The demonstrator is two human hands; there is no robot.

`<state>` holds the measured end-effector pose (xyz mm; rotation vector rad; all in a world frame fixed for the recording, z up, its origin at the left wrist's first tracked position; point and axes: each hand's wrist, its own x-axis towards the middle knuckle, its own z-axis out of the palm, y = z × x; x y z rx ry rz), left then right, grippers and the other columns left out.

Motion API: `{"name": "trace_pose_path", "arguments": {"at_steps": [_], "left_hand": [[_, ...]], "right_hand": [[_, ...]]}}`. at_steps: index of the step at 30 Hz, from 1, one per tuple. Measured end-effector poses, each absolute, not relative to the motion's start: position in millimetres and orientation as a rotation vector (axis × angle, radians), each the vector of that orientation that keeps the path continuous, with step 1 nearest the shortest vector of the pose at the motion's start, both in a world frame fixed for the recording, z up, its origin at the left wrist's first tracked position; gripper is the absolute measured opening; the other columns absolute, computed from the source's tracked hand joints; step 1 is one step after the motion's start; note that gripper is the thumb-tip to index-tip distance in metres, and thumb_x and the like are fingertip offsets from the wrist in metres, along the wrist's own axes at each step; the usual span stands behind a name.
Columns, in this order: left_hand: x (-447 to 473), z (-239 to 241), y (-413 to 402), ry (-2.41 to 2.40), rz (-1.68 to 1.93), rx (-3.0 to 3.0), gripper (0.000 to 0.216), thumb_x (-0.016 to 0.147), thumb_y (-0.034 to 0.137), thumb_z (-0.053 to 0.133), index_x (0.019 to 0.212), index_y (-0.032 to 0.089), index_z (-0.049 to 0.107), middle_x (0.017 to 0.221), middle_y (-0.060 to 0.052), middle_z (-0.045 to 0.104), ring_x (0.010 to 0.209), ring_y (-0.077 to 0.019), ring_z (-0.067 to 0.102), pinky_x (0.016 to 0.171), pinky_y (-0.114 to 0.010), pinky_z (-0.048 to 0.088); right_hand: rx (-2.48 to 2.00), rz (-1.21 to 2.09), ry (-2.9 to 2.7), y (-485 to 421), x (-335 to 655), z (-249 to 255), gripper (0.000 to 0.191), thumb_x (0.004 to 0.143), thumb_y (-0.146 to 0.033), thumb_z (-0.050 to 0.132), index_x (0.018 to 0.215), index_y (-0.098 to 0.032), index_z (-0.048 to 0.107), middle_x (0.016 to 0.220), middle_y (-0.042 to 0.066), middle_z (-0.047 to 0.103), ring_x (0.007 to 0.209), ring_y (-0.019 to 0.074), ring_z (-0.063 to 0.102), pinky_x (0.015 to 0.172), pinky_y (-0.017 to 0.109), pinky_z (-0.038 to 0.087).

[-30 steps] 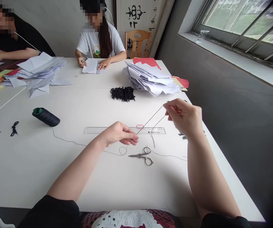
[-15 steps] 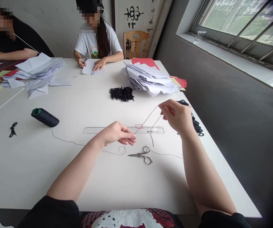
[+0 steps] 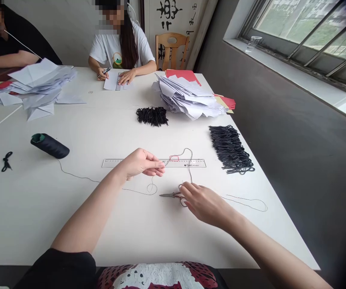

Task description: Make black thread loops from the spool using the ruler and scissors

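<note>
My left hand [image 3: 141, 163] hangs just above a steel ruler [image 3: 154, 163], its fingertips pinching a thin dark thread [image 3: 187, 160]. From there the thread arcs over the ruler and drops toward small steel scissors [image 3: 171, 195]. My right hand [image 3: 204, 204] lies over the scissors' finger rings, partly hiding them, while the blades point left on the table. A small pink loop [image 3: 174, 158] rests at the ruler. The thread also runs left to a black thread spool [image 3: 50, 145], and a small thread loop [image 3: 151, 188] lies below my left hand.
A bundle of black cord loops [image 3: 229, 148] lies right of my hands, and a smaller black bundle [image 3: 151, 116] lies ahead. Folded white paper stacks [image 3: 187, 96] rise beyond it. Farther along the white table [image 3: 40, 208], a person writes. The table's right edge runs nearby.
My right hand has dropped from mid-air to the scissors, leaving the thread slack. A black loop bundle now shows at right. My left hand has barely moved, and the whole view has shifted slightly.
</note>
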<state>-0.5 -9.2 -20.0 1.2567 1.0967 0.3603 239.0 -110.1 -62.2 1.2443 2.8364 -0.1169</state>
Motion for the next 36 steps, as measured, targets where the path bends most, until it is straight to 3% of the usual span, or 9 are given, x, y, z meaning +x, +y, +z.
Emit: {"name": "trace_pose_path", "arguments": {"at_steps": [6, 9, 13, 15, 19, 23, 28, 36], "left_hand": [[1, -20, -9, 1.098, 0.35, 1.245, 0.032, 0.07, 0.045, 0.079, 0.079, 0.015, 0.077, 0.088, -0.01, 0.076, 0.086, -0.0208, 0.072, 0.076, -0.027, 0.057], [1, -20, -9, 1.087, 0.34, 1.244, 0.031, 0.07, 0.044, 0.08, 0.079, 0.015, 0.077, 0.088, -0.01, 0.076, 0.087, -0.0199, 0.072, 0.077, -0.025, 0.057], [0, -22, -8, 1.079, 0.345, 1.23, 0.027, 0.072, 0.041, 0.079, 0.079, 0.015, 0.077, 0.088, -0.01, 0.076, 0.087, -0.0194, 0.072, 0.078, -0.025, 0.057], [0, -22, -8, 1.069, 0.343, 1.224, 0.028, 0.071, 0.042, 0.079, 0.079, 0.015, 0.077, 0.088, -0.01, 0.076, 0.087, -0.02, 0.072, 0.079, -0.026, 0.057], [0, -21, -11, 1.024, 0.324, 1.234, 0.032, 0.07, 0.044, 0.08, 0.082, 0.014, 0.078, 0.089, -0.011, 0.076, 0.089, -0.022, 0.072, 0.079, -0.026, 0.057], [0, -17, -14, 0.98, 0.282, 1.264, 0.03, 0.072, 0.043, 0.079, 0.083, 0.014, 0.078, 0.089, -0.011, 0.076, 0.089, -0.0216, 0.073, 0.076, -0.024, 0.057], [0, -16, -15, 0.969, 0.266, 1.28, 0.026, 0.073, 0.04, 0.078, 0.081, 0.015, 0.078, 0.084, -0.009, 0.076, 0.085, -0.0192, 0.073, 0.075, -0.022, 0.056], [-1, -16, -14, 0.989, 0.289, 1.264, 0.03, 0.07, 0.043, 0.08, 0.08, 0.015, 0.078, 0.083, -0.008, 0.076, 0.084, -0.0178, 0.072, 0.073, -0.02, 0.055]], "right_hand": [[1.177, -0.005, 2.743, -119, 231, -76, 0.029, 0.078, 0.005, 0.041, 0.094, -0.016, 0.051, 0.086, 0.005, 0.054, 0.057, 0.0128, 0.05, 0.048, 0.028, 0.023], [1.159, -0.067, 2.711, -117, 231, -69, 0.03, 0.079, 0.005, 0.039, 0.093, -0.017, 0.053, 0.092, 0.006, 0.056, 0.053, 0.0105, 0.048, 0.046, 0.028, 0.017], [1.194, -0.457, 2.798, -111, 235, -53, 0.021, 0.082, -0.003, 0.048, 0.094, -0.019, 0.055, 0.09, 0.003, 0.06, 0.064, 0.0114, 0.054, 0.052, 0.025, 0.026], [1.282, -0.705, 2.84, -105, 236, -43, 0.003, 0.087, -0.015, 0.053, 0.087, -0.018, 0.053, 0.08, 0.001, 0.058, 0.064, 0.0111, 0.052, 0.057, 0.024, 0.031], [1.349, -1.134, 2.787, -91, 237, -30, 0.039, 0.092, -0.05, 0.053, 0.073, -0.018, 0.043, 0.063, -0.003, 0.048, 0.055, 0.0092, 0.041, 0.056, 0.024, 0.031], [1.239, -1.526, 2.56, -81, 237, -30, 0.047, 0.09, -0.062, 0.05, 0.074, -0.017, 0.045, 0.059, -0.004, 0.043, 0.052, 0.0078, 0.035, 0.052, 0.023, 0.029], [1.189, -1.702, 2.45, -73, 235, -35, 0.049, 0.091, -0.063, 0.046, 0.073, -0.017, 0.045, 0.057, -0.006, 0.035, 0.052, 0.0069, 0.029, 0.05, 0.023, 0.026], [1.231, -1.699, 2.429, -72, 231, -33, 0.048, 0.09, -0.062, 0.047, 0.072, -0.018, 0.043, 0.058, -0.006, 0.032, 0.053, 0.0071, 0.027, 0.051, 0.023, 0.026]]}}
